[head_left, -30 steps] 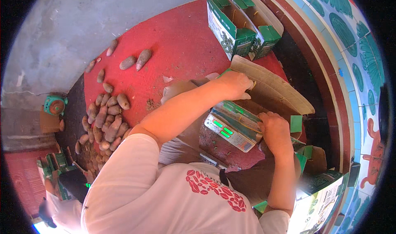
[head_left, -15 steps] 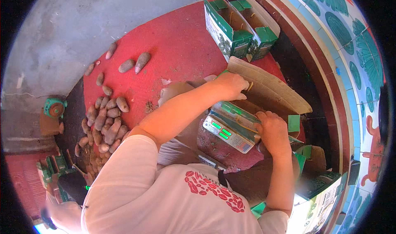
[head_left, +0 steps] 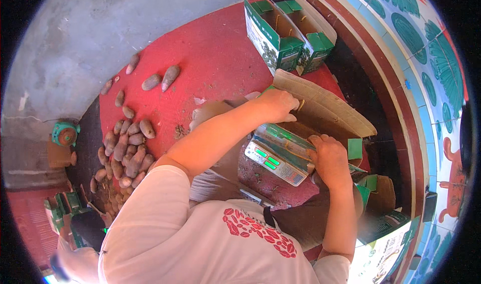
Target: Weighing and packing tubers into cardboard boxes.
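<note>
An open cardboard box (head_left: 333,102) with a tall brown flap stands in front of me, resting on or against a digital scale (head_left: 276,165) with lit green digits. My left hand (head_left: 278,105) is closed on the box's left edge, its fingers partly inside by a yellow cord. At the near right, my right hand (head_left: 328,155) grips the box wall, fingers hooked over the edge. A green inner flap (head_left: 355,149) shows beside that hand. What lies inside the box is mostly hidden by my hands and the near wall.
Brown elongated tubers (head_left: 131,156) lie heaped on the red floor (head_left: 215,38) to my left. Two open green-and-white boxes (head_left: 283,43) stand at the far right. More cartons (head_left: 386,229) sit at my near right. Another person (head_left: 75,259) is at the lower left, beside a small green-rimmed device (head_left: 65,133).
Both hands keep the same grip on the box. The whole view has shifted slightly; nothing else has visibly moved.
</note>
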### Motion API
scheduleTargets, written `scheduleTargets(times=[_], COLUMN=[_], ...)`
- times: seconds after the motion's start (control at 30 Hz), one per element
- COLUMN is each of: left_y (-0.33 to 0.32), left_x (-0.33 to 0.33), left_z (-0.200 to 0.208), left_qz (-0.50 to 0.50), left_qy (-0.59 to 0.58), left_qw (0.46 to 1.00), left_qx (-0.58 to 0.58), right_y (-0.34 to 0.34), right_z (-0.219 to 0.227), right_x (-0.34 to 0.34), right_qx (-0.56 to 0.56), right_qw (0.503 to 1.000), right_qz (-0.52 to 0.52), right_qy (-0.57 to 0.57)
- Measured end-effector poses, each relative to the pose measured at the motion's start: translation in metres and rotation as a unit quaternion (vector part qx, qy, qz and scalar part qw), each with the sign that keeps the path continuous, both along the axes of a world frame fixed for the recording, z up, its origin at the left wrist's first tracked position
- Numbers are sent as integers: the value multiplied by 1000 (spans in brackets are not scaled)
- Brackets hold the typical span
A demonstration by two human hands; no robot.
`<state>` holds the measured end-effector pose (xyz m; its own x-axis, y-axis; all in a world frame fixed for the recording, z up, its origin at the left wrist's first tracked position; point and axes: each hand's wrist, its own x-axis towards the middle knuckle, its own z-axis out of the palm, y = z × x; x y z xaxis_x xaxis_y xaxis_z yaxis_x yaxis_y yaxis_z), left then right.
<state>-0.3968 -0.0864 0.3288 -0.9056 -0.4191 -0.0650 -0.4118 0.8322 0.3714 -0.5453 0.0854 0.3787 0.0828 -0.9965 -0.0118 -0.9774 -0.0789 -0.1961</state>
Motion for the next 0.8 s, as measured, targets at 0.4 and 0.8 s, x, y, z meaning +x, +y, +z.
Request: scheduleTargets(times=[0.4,0.8], left_y=[1,1], left_x=[1,-2], left_z=[7,4], left_qz=[6,4], left_qy=[-12,-20], left_qw=[1000,1000], left_qx=[20,14], right_y=[2,5], right_z=[-2,-2], right_x=[-4,-8], right_qx=[-11,-11], right_qw=[1000,1000], right_qz=[-4,-10], right_qy=[1,-8])
